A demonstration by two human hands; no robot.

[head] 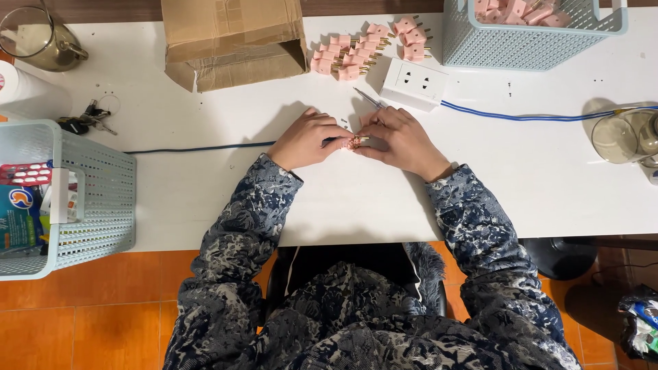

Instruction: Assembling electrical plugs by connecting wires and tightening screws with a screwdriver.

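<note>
White table carries both hands; left hand and right hand pinch closed on one small pink plug, seemingly light, rigid, best held by its body

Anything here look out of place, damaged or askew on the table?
Little stands out. The cardboard box at the back lies tipped on its side, flaps creased and open. A bunch of keys lies loose by the left basket. Both the left hand and right hand hold a pink plug; the loose plugs are just heaped.
</note>
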